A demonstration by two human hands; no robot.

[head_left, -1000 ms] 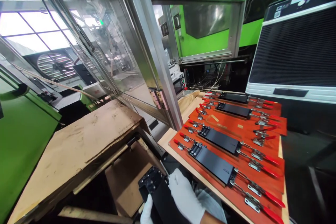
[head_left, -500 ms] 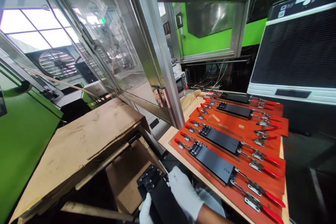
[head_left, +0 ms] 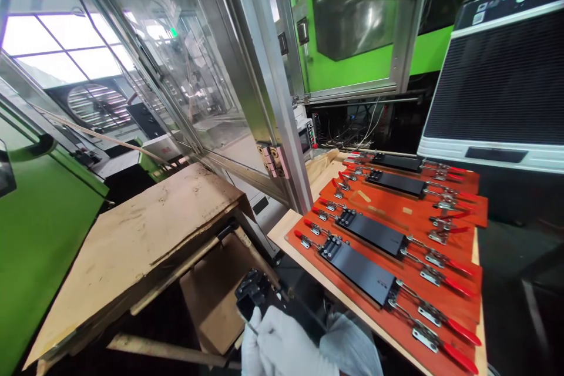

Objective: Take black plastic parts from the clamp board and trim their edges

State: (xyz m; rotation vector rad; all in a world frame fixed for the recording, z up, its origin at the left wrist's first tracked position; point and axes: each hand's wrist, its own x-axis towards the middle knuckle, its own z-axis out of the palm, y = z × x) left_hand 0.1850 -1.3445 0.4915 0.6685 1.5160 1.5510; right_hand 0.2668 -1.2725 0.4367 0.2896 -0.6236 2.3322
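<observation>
Both my hands wear white gloves and are close together at the bottom middle. My left hand is closed around a black plastic part, whose knobbly end shows above the gloves. The rest of the part is mostly covered by the hands. My right hand crosses in front, fingers pinched on a thin metal tool that points up-left along the left thumb. What kind of tool it is cannot be made out. To the right, similar black parts lie held by red-handled toggle clamps on orange boards.
A cardboard-covered table stands at left, with an open cardboard box below its edge. A metal-framed door rises in the middle. An air cooler stands at the right behind the wooden bench bearing the boards.
My right hand has moved left and down across the black part, bringing the thin tool beside my left thumb. The black part has turned, so its long flat face is now largely hidden.
</observation>
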